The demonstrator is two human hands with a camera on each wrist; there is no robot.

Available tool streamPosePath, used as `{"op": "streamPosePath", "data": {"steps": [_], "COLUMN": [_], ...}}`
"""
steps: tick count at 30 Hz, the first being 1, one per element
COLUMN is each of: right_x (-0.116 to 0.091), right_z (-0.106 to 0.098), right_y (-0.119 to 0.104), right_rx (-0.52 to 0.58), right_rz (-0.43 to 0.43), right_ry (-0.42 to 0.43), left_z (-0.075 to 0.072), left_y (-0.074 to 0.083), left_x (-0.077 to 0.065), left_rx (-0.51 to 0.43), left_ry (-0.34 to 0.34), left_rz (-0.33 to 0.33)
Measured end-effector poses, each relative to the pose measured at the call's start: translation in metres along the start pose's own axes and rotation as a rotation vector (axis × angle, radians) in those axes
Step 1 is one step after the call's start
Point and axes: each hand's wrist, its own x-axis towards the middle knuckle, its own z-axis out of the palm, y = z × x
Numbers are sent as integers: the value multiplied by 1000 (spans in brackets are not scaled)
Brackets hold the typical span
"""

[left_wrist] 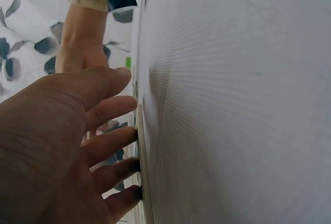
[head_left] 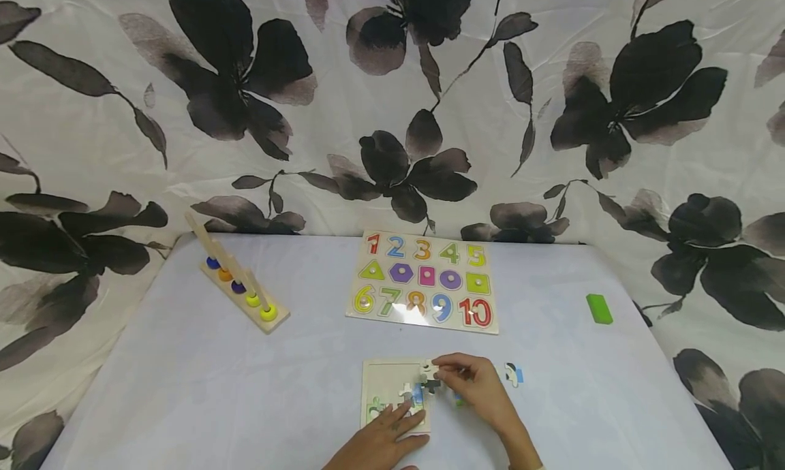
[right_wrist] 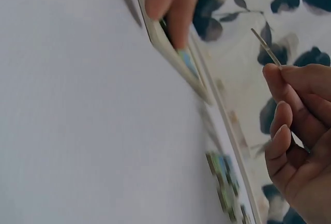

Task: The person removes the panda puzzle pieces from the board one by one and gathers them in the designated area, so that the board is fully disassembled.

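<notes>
My right hand (head_left: 475, 385) pinches a black-and-white jigsaw puzzle piece (head_left: 429, 376) over the right edge of a wooden puzzle tray (head_left: 383, 371). Seen edge-on in the right wrist view, the puzzle piece (right_wrist: 268, 49) is held up off the table between thumb and fingertips. My left hand (head_left: 386, 437) rests with spread fingers on the near part of the tray. Fitted pieces (head_left: 418, 394) lie inside the tray, partly hidden by that hand. One loose piece (head_left: 514, 374) lies right of my right hand; another, greenish piece (head_left: 458, 400) is mostly covered by it.
Behind the tray lies a number and shape board (head_left: 423, 283). A wooden peg stand with coloured rings (head_left: 245, 286) stands at the back left. A green block (head_left: 599, 308) lies far right. A floral cloth (head_left: 392, 102) hangs behind the white-covered table (head_left: 294, 381).
</notes>
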Motion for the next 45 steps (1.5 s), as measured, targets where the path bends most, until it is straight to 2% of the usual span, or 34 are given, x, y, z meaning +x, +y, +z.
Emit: {"op": "streamPosePath", "data": {"steps": [4,12,21,30,34,40,45], "right_x": [-5,-16,-29,-38,-37,-37,-38], "right_z": [-13,-36,-54,-62,-63,-63,-61], "right_y": [16,24,37,48,49,49,51], "right_rx": [16,38,5,-70,-107,-206,-246], "right_rz": [35,59,88,58,105,188,211], "right_ry": [56,147,194,203,174,121,136], "left_z": [1,-2,2,2,1,3,5], "left_y": [1,2,2,2,1,1,1], "left_x": [0,-2,-4,-2,-1,-1,-3], "left_rx": [-2,-3,3,-36,-58,-54,-31], "left_ry": [7,-4,49,43,36,45,66], "left_rz": [-5,-16,10,-9,-29,-17,5]}}
